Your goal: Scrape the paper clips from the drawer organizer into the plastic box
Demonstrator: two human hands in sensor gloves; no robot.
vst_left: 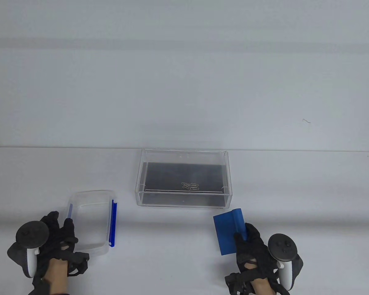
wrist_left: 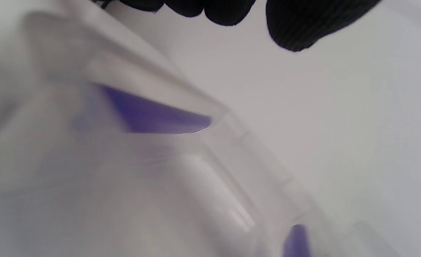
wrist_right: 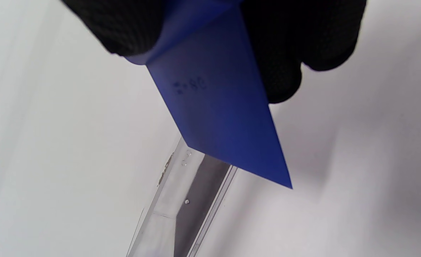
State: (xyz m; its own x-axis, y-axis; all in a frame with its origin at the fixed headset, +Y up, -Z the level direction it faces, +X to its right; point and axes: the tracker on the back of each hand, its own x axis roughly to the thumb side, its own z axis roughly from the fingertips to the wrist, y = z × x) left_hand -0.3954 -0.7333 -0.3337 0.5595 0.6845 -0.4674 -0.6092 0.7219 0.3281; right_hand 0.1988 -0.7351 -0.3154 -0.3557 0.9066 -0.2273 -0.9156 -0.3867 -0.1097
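Observation:
A clear drawer organizer (vst_left: 184, 156) with a dark floor stands at the table's middle. A small heap of paper clips (vst_left: 190, 186) lies in it near its front wall. A clear plastic box (vst_left: 90, 222) with blue side clips (vst_left: 112, 222) stands at the front left. My left hand (vst_left: 60, 242) grips its near left corner; the box shows blurred in the left wrist view (wrist_left: 181, 153). My right hand (vst_left: 249, 244) holds a blue scraper (vst_left: 227, 232) just in front of the organizer's right corner. The scraper (wrist_right: 217, 107) and the organizer's wall (wrist_right: 181, 200) show in the right wrist view.
The white table (vst_left: 310, 190) runs back to a white wall. A small mark (vst_left: 306, 121) shows on the wall at the right.

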